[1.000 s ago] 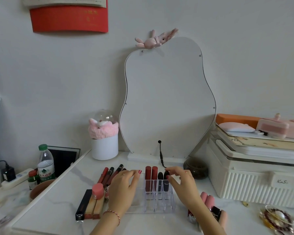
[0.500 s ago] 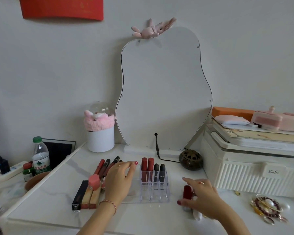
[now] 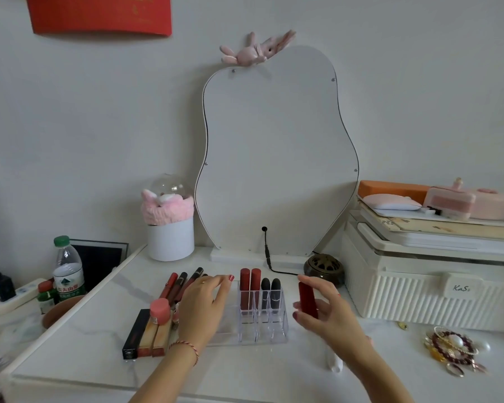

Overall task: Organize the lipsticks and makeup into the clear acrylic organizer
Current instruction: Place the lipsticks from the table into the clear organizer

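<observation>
The clear acrylic organizer [image 3: 269,330] stands on the white marble table. Two red lipsticks [image 3: 250,282] and two black ones [image 3: 270,289] stand upright in its back slots. My left hand [image 3: 202,306] rests flat on the organizer's left side, fingers spread. My right hand [image 3: 325,314] holds a dark red lipstick [image 3: 307,298] upright, just right of the organizer and slightly above the table. Several lip glosses [image 3: 181,285] and boxed lipsticks [image 3: 146,334] lie left of my left hand, with a pink-capped item [image 3: 159,309] on top.
A curved mirror [image 3: 277,158] leans on the wall behind. A white ribbed storage box [image 3: 431,289] stands at right, beaded bracelets [image 3: 451,349] before it. A small brass pot [image 3: 323,267] sits behind my right hand. A white cup [image 3: 170,242] and a water bottle [image 3: 67,271] stand at left.
My right hand left the organizer, picked up a dark red lipstick from the table at right, and has raised it toward the organizer. My left hand stayed on the organizer.
</observation>
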